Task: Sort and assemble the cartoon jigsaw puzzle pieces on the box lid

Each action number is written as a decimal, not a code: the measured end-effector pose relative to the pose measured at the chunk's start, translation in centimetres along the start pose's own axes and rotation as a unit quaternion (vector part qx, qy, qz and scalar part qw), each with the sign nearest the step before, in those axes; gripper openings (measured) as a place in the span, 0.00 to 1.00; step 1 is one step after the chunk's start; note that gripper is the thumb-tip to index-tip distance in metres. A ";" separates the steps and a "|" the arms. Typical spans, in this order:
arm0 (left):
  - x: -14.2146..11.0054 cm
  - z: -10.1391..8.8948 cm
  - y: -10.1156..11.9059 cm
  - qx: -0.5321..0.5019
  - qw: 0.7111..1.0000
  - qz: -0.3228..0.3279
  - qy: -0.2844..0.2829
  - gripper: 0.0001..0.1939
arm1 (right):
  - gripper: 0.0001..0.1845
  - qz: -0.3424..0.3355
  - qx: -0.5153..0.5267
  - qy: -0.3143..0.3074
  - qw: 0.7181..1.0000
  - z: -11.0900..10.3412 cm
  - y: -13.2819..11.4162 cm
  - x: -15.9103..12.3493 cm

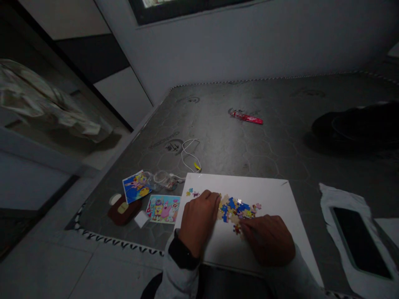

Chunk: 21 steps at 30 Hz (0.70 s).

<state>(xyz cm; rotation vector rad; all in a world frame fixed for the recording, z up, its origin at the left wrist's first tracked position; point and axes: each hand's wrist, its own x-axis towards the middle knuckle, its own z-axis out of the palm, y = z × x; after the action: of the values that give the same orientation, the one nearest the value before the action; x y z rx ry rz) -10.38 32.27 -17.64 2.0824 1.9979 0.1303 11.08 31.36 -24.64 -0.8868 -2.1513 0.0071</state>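
Note:
A white board (274,193) lies on the dark mat in front of me. A small heap of coloured puzzle pieces (237,209) sits near its middle, with a few stray pieces (192,192) to the left. My left hand (198,222) rests knuckles up on the board, its curled fingers touching the heap's left edge. My right hand (268,238) lies below the heap, fingertips pressed down on pieces at its lower edge. The light is dim, so what either hand pinches is hard to see.
Two cartoon picture cards (136,186) (163,207) lie left of the board, beside a clear plastic bag (163,179), a white cable (190,155) and a dark brown object (123,209). A red wrapper (247,118) lies farther back. A phone (358,241) rests on white cloth at right.

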 end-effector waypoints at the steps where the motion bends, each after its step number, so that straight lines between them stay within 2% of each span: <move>1: 0.0 0.0 -0.1 0.005 1.000 0.001 0.004 0.17 | 0.04 0.006 0.001 0.001 1.000 0.0 0.0 0.0; 6: -0.6 -1.2 -1.1 -0.001 1.000 -0.018 0.017 0.15 | 0.06 0.039 -0.003 0.005 0.999 0.2 -0.1 -0.2; 11: -2.4 -3.9 -3.3 0.003 0.996 -0.091 0.022 0.10 | 0.04 -0.005 -0.020 -0.019 1.000 -0.2 0.2 0.2; 14: -3.1 -5.0 -4.5 0.017 0.990 -0.137 0.000 0.10 | 0.04 0.008 -0.016 -0.005 1.000 -0.2 0.0 0.3; 17: -3.3 -5.2 -5.4 0.020 0.988 -0.152 -0.009 0.11 | 0.05 0.021 -0.008 0.000 1.000 0.0 -0.2 0.2; 21: -3.0 -4.6 -6.8 0.004 0.989 -0.145 -0.007 0.10 | 0.05 0.012 -0.006 -0.003 1.000 0.0 -0.1 0.2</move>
<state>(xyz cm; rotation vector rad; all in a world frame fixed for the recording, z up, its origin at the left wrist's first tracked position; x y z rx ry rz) -18.28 29.99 -14.48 1.7661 2.2677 0.0542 10.91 31.41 -24.49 -0.9217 -2.1489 0.0086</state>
